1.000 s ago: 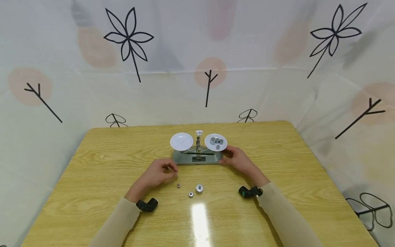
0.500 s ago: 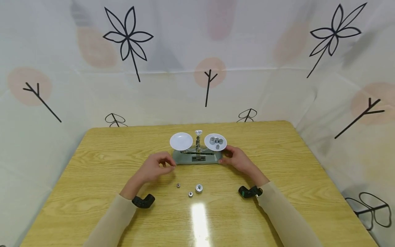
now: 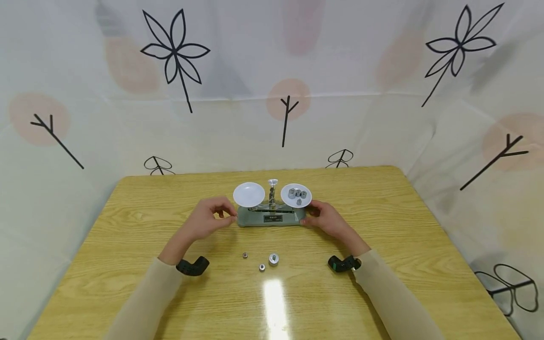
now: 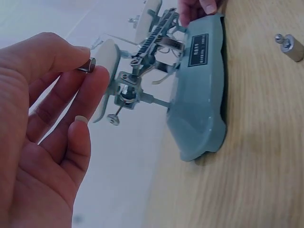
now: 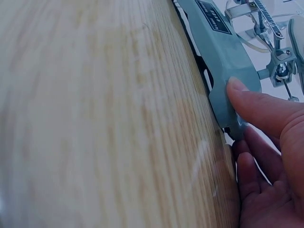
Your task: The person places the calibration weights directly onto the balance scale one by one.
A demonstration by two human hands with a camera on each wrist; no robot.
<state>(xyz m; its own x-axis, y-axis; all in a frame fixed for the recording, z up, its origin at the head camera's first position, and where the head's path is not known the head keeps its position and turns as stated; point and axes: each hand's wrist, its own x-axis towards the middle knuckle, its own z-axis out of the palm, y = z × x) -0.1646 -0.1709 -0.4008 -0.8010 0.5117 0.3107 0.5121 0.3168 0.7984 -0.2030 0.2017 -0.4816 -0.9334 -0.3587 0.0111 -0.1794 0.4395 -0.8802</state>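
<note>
A grey-green balance scale stands toward the back of the table, with a white pan on each side. My left hand is at the scale's left end, below the left pan. Between thumb and index finger it pinches a small metal weight, as the left wrist view shows. My right hand grips the right end of the scale's base, thumb on its front face and fingers behind the end. Several metal weights sit in the right pan; the left pan holds nothing.
On the table in front of the scale stand a larger weight, a small weight and another small weight. The wooden table meets a patterned cloth at the back and sides.
My left hand has risen away from the loose weights, moving back and slightly left to the scale's left end. The right hand keeps its place on the base.
</note>
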